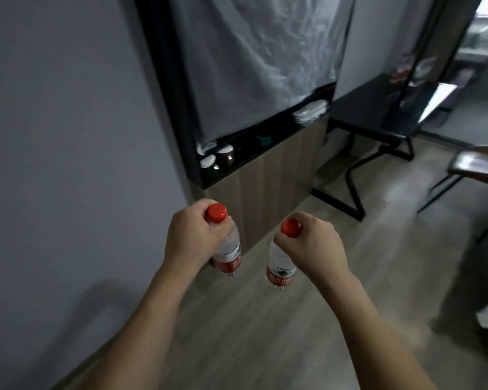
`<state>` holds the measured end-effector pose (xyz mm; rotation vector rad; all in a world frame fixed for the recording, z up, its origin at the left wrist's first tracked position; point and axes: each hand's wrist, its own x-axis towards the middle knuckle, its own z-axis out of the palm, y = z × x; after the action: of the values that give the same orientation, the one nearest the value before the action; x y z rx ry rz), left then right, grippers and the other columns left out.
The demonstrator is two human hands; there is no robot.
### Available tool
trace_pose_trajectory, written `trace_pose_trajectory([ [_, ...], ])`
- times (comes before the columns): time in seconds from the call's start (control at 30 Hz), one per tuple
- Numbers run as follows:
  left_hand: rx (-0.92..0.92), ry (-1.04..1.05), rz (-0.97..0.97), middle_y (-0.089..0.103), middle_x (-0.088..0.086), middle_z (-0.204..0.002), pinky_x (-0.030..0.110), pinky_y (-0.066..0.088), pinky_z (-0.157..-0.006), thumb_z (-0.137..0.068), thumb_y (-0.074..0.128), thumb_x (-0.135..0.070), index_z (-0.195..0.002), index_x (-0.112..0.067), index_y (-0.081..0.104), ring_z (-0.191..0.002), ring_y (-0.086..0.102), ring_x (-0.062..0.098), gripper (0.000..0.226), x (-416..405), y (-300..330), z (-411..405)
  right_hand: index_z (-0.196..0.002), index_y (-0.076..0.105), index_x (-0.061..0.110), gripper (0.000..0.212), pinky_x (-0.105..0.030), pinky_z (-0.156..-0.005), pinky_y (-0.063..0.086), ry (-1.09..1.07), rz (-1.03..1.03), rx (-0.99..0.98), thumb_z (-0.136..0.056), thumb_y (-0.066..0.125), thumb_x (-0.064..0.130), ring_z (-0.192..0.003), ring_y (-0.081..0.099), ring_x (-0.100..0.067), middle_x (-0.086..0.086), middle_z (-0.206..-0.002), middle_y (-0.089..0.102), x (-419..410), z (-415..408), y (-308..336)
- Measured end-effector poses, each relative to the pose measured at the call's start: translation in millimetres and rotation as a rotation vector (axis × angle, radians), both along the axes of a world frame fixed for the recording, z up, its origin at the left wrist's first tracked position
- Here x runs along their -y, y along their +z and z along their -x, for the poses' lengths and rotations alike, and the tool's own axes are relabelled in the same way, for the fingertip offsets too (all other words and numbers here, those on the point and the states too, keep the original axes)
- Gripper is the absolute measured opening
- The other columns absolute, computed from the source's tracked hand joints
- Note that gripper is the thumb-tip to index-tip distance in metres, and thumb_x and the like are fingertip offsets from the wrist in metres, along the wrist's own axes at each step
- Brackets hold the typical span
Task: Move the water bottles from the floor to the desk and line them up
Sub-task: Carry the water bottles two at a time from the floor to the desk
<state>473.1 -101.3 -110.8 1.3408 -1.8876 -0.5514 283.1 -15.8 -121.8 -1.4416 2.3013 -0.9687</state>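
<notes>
My left hand (190,237) grips the neck of a clear water bottle (228,257) with a red cap and red label, held upright above the wooden floor. In my right hand (313,243) hangs a second bottle (279,266) of the same kind, gripped at the neck just under its red cap. The two bottles hang side by side, a short gap between them. The black desk (378,114) stands at the far right against the wall, with several blurred red-labelled bottles (406,70) on its far end.
A grey wall fills the left. A wood-fronted cabinet (265,192) with a plastic-covered upper part and cups on its shelf stands ahead. A brown chair (476,167) is at the right edge. The desk's black leg frame (350,192) reaches onto the floor.
</notes>
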Motion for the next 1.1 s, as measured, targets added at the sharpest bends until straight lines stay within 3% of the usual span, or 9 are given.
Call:
trace_pose_trajectory([
  [0.1,-0.007,-0.114,-0.011,0.063,-0.014,-0.064,0.025,0.048,-0.059,-0.071,0.075,-0.033,-0.077,-0.028,0.066,-0.063,0.06,0.004,0.012,5,2,59,-0.083,0.061,0.025,0.02,-0.034,-0.064,0.055,-0.141,0.013,-0.013,-0.071,0.062,0.041,-0.071,0.062,-0.015,0.009,-0.074,0.062,-16,47,-1],
  [0.27,-0.019,-0.29,-0.062,0.067,-0.01,-0.068,0.033,0.056,-0.066,-0.069,0.079,-0.031,-0.08,-0.024,0.068,-0.068,0.064,0.009,0.017,17,0,148,-0.085,0.063,0.028,0.023,-0.031,-0.063,0.051,-0.324,0.007,-0.009,-0.068,0.063,0.042,-0.071,0.06,-0.016,0.01,-0.074,0.062,-33,115,-3],
  [0.43,-0.023,-0.404,-0.034,0.064,-0.013,-0.062,0.029,0.052,-0.059,-0.066,0.079,-0.031,-0.074,-0.027,0.066,-0.06,0.06,0.004,0.016,37,-7,228,-0.082,0.063,0.025,0.025,-0.029,-0.062,0.048,-0.47,-0.006,-0.028,-0.064,0.062,0.042,-0.069,0.059,-0.019,0.008,-0.071,0.062,-29,175,-8],
  [0.8,-0.057,-0.721,0.027,0.064,-0.019,-0.069,0.01,0.045,-0.056,-0.065,0.073,-0.035,-0.074,-0.03,0.064,-0.066,0.062,0.001,0.014,123,-2,386,-0.082,0.063,0.026,0.02,-0.032,-0.063,0.051,-0.607,-0.039,-0.061,-0.068,0.062,0.04,-0.072,0.061,-0.019,0.007,-0.074,0.064,34,302,3],
  [1.1,-0.024,-0.745,0.019,0.063,-0.021,-0.068,0.008,0.043,-0.057,-0.066,0.078,-0.024,-0.072,-0.027,0.066,-0.066,0.06,-0.001,0.014,166,-2,502,-0.086,0.065,0.025,0.025,-0.034,-0.067,0.054,-0.687,-0.012,-0.058,-0.069,0.063,0.043,-0.074,0.062,-0.017,0.006,-0.079,0.066,70,410,8],
])
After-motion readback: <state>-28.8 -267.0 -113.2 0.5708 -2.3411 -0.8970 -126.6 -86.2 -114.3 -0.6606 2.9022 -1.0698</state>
